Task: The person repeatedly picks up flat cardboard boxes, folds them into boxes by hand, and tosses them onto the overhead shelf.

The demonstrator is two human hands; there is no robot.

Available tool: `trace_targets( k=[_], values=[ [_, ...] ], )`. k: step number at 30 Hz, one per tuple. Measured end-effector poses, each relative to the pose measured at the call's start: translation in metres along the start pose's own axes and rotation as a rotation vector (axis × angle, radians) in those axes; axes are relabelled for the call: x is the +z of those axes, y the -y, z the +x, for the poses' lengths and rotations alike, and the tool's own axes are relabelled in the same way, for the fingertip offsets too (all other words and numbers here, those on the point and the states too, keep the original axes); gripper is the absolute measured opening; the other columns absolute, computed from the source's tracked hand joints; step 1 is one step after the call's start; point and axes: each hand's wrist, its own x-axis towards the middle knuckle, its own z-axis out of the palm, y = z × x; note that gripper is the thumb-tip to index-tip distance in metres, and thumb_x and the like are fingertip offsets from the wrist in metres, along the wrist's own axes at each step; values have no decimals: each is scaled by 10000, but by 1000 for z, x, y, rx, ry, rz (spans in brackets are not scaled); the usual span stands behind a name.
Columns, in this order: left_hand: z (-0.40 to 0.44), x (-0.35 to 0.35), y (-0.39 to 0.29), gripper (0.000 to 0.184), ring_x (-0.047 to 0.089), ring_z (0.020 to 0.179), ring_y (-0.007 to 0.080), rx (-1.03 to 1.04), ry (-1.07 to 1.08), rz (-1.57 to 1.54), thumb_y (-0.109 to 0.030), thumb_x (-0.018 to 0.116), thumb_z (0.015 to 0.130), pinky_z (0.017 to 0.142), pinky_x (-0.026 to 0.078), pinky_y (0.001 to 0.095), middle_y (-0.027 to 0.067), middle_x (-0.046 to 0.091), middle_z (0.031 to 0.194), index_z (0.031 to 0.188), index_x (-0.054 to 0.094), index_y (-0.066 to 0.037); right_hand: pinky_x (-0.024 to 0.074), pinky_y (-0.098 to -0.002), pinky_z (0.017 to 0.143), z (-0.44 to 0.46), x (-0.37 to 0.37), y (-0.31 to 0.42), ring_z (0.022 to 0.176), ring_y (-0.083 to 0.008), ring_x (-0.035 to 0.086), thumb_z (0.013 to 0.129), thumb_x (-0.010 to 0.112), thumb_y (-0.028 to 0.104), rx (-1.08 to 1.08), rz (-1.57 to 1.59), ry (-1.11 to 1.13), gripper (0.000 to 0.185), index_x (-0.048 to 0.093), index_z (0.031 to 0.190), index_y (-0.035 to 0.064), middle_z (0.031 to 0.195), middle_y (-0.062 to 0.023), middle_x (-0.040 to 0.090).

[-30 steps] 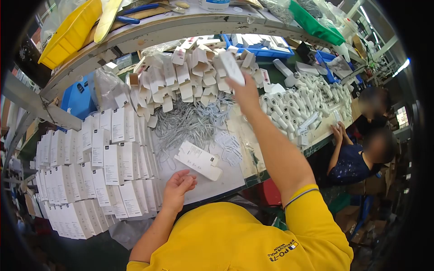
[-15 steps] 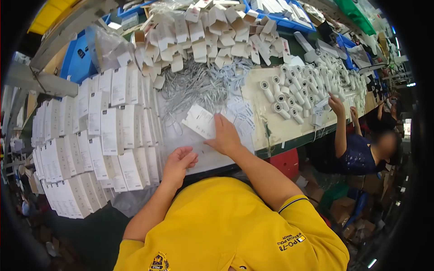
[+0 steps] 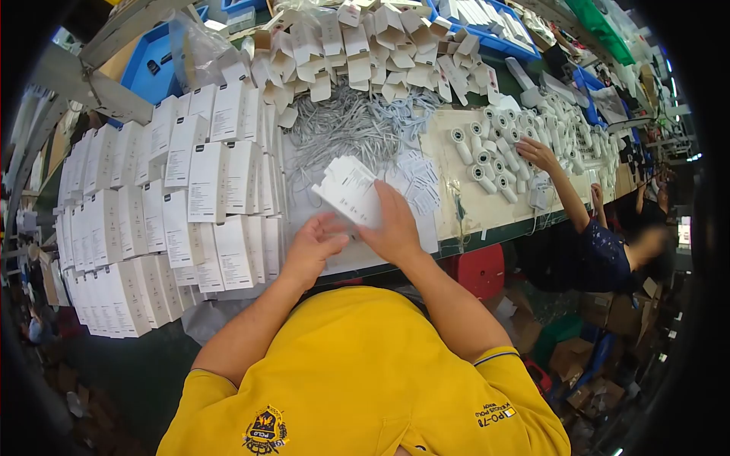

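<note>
My right hand (image 3: 392, 226) grips a white printed carton (image 3: 351, 191) by its right side, with the flaps at its far end standing up. My left hand (image 3: 313, 249) is close to the carton's lower left edge, its fingers apart and slightly blurred; nothing shows in it. Beyond the carton lies a tangled heap of grey-white cords (image 3: 331, 125). Just right of the carton, printed paper slips (image 3: 420, 181) are spread on the table.
Rows of white boxes (image 3: 205, 182) stand stacked at left. Open cartons (image 3: 365, 45) are piled at the back. White cylindrical devices (image 3: 487, 163) cover the table at right, where a co-worker's hand (image 3: 538, 154) reaches in. A red stool (image 3: 480, 272) stands below the table edge.
The carton in my right hand has turned more upright, showing its printed face and raised flaps. My left hand has moved closer to it. The co-worker's hand has shifted left among the devices.
</note>
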Motion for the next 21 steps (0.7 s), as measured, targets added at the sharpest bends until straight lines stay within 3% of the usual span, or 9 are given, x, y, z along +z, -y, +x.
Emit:
trace_targets(
  k=[2, 8, 13, 17, 21],
  values=[
    [-2, 0, 1, 582, 674, 1054, 209, 213, 77, -162, 22, 764, 850, 949, 544, 322, 162, 704, 1174, 1384, 532, 12, 456, -432, 1101, -11, -25, 27, 1282, -372, 574, 748, 848, 181, 115, 466, 163, 862, 456, 1494, -3, 1425, -221, 576],
    [-4, 4, -16, 784, 637, 1190, 248, 306, 390, -175, 110, 763, 791, 1029, 524, 367, 198, 639, 1329, 1491, 434, -23, 475, -397, 1090, -35, -54, 53, 1270, -286, 593, 757, 804, 8, 89, 741, 291, 847, 433, 1519, 9, 1451, -193, 567],
    [-4, 7, -18, 896, 608, 1231, 273, 40, 251, -77, 107, 751, 797, 1041, 516, 378, 210, 557, 1439, 1574, 335, -59, 487, -377, 1073, -38, -58, 65, 1272, -277, 601, 766, 808, -10, 363, 1079, 245, 846, 432, 1524, 17, 1419, -192, 600],
    [-12, 35, -27, 927, 610, 1229, 278, 325, 138, -127, 88, 751, 804, 1036, 517, 387, 203, 527, 1470, 1597, 303, -82, 486, -365, 1082, -36, -63, 67, 1268, -274, 607, 806, 754, -63, 446, 1182, 199, 819, 415, 1545, 32, 1438, -186, 591],
    [-15, 48, -24, 918, 604, 1231, 282, 466, 133, 21, 77, 742, 811, 1029, 517, 390, 198, 518, 1470, 1597, 302, -100, 476, -364, 1098, -31, -62, 68, 1274, -270, 605, 811, 753, -62, 343, 1137, 134, 818, 417, 1550, 43, 1446, -176, 588]
  ],
)
